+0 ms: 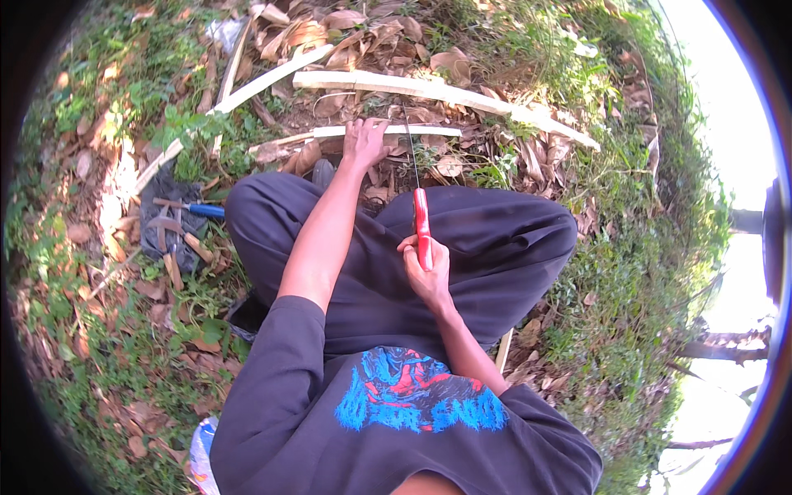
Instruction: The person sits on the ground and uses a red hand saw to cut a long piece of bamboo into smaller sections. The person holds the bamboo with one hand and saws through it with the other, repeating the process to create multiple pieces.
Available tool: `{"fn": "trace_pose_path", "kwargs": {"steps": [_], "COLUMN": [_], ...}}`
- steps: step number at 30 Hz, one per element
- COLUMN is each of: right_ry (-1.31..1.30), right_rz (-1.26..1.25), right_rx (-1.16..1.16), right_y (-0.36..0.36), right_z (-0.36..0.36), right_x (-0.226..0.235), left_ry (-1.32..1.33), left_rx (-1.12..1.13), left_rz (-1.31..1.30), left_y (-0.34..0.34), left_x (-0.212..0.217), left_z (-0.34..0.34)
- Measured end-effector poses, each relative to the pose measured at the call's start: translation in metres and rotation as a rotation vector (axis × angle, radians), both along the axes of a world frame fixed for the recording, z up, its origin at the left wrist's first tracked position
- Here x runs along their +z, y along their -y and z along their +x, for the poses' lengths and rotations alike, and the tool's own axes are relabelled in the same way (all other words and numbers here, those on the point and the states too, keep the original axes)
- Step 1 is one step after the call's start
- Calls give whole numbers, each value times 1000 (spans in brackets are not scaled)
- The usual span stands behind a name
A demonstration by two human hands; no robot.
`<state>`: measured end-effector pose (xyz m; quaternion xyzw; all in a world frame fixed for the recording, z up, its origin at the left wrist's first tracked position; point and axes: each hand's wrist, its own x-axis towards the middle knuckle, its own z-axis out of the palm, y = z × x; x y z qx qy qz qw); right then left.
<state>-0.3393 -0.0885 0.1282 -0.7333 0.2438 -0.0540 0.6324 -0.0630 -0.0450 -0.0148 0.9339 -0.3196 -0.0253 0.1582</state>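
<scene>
My right hand (427, 268) is wrapped round the red handle of a handsaw (421, 216). The saw's thin blade (412, 153) points away from me and crosses a narrow pale wooden strip (433, 130), right of my left hand. The strip lies sideways, low over the leafy ground in front of my crossed legs. My left hand (365, 145) grips the strip left of the blade, its fingers bent over the far edge. Whether the teeth have cut into the wood is too small to tell.
A longer pale wooden length (445, 91) lies beyond the strip, and another (272, 78) slants at the far left. By my left knee, a dark plastic sheet (157, 235) bears several hand tools, one with a blue handle (206, 210). Dry leaves and grass surround me.
</scene>
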Motion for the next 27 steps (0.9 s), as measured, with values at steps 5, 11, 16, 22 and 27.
{"fn": "trace_pose_path", "kwargs": {"steps": [5,11,16,22,27], "right_ry": [39,157,120,214,222], "right_rz": [-21,12,97,82,74], "right_rx": [7,-15,9,-24,-17], "right_y": [2,14,29,32,33], "right_z": [-4,-5,-6,-7,-7], "right_x": [-1,4,7,6,5], "left_ry": [100,87,99,97,56], "left_rx": [-55,-94,-112,-101,-88], "left_rz": [-87,-36,-23,19,41], "left_y": [-5,-2,1,2,4], "left_x": [-3,2,8,9,10], "left_z": [0,3,0,-2,0]}}
